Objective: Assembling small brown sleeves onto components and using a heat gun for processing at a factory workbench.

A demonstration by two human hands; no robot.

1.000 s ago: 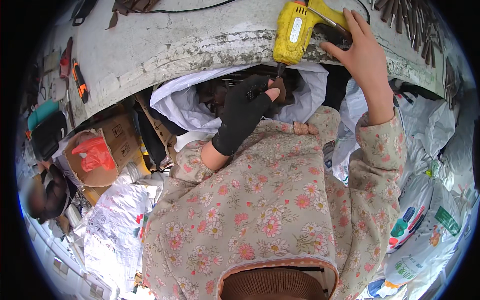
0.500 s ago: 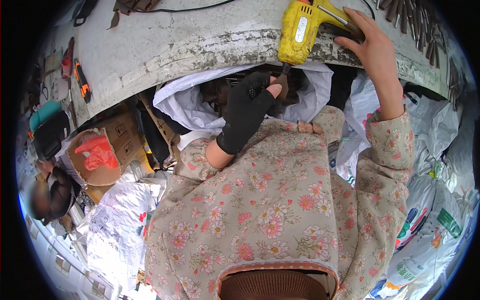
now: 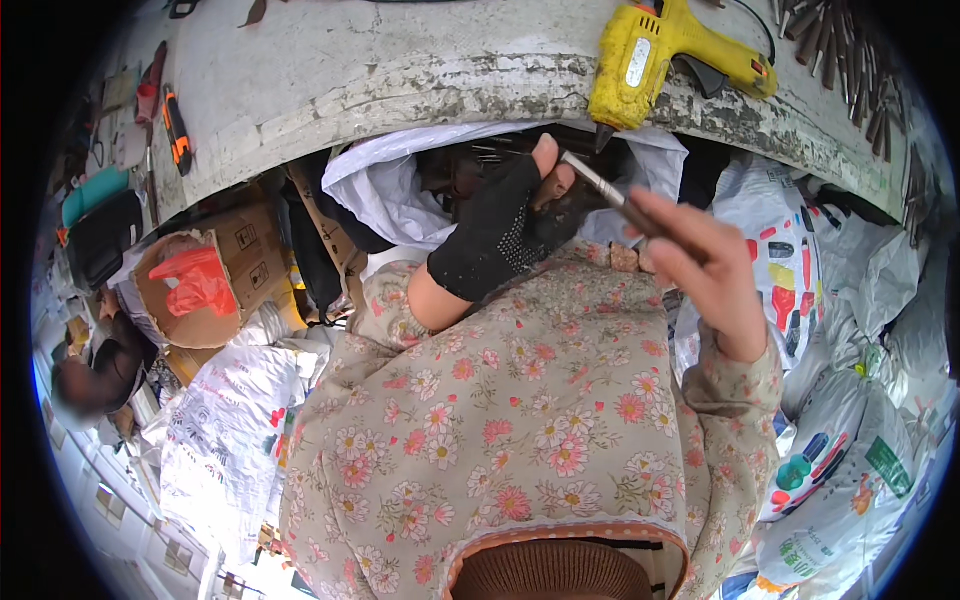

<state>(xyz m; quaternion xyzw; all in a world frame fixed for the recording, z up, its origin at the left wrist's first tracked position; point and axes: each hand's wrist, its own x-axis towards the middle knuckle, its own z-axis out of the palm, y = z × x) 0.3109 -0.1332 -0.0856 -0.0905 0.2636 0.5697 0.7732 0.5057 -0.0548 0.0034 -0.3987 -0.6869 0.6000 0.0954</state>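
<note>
Left hand [image 3: 500, 232]: gloved in black, sitting near 12 o'clock from the centre; its grip is pinching a small brown piece [image 3: 548, 193], which the fingers are partly hiding.
Right hand [image 3: 708, 262]: bare, sitting between 2 and 3 o'clock; its grip is clamping the brown handle of a metal rod [image 3: 596, 179].
Metal rod: pointing toward 10 o'clock, its bare end lying close by the left fingertips; whether it is touching the brown piece, I cannot tell.
Glue gun [image 3: 636, 70]: lying on the counter [image 3: 400, 85] at 1 o'clock, its nozzle [image 3: 604, 136] pointing toward 7 o'clock over the edge.
White bag [image 3: 380, 205]: gaping open at 12 o'clock, below the left hand.
Fitting: rod and brown piece are seemingly being brought together; doing it well is probably calling for a firm left pinch, with the right hand lining the rod up straight.
Nozzle: possibly running hot, so both hands are best steering clear of it.
</note>
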